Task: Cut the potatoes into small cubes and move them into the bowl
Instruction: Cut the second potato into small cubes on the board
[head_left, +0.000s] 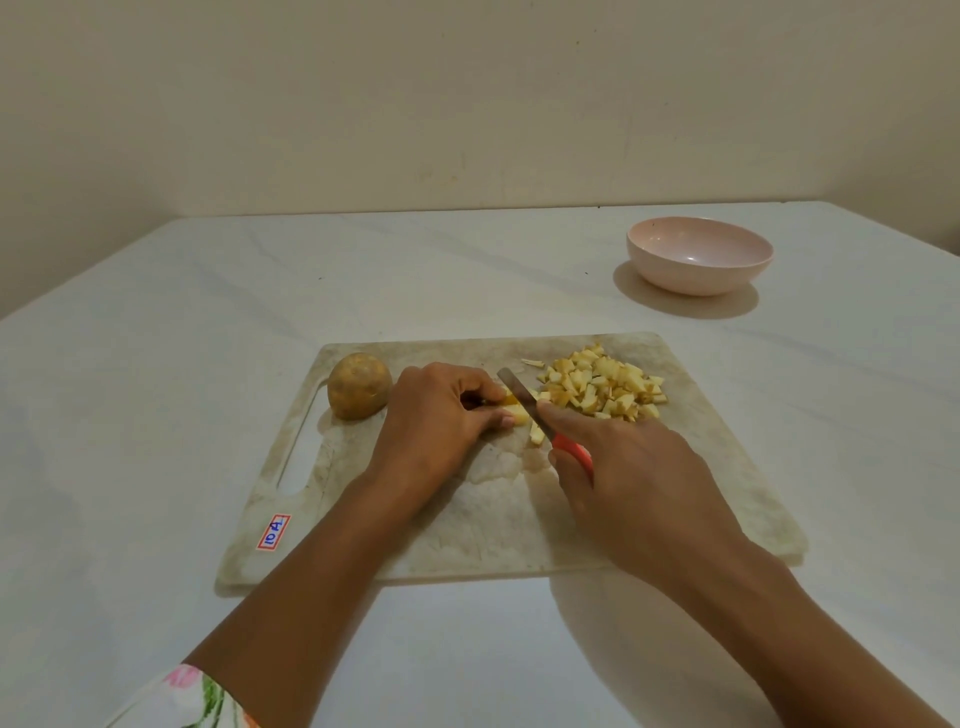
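Observation:
On a worn pale cutting board (467, 530) my left hand (441, 415) pinches a few potato strips (515, 413) flat against the board. My right hand (623, 478) grips a knife (522, 397) by its red handle, the blade resting across the strips' ends. A cut piece (536, 434) lies just beside the blade. A heap of small potato cubes (605, 384) sits at the board's far right. One whole unpeeled potato (359, 385) stands at the board's far left. The pink bowl (698, 254) is at the back right, with nothing in it.
The board lies on a white table (156, 364) that runs to a beige wall behind. A slot handle (298, 447) and a small sticker (274, 531) mark the board's left side. The table's right edge shows past the bowl.

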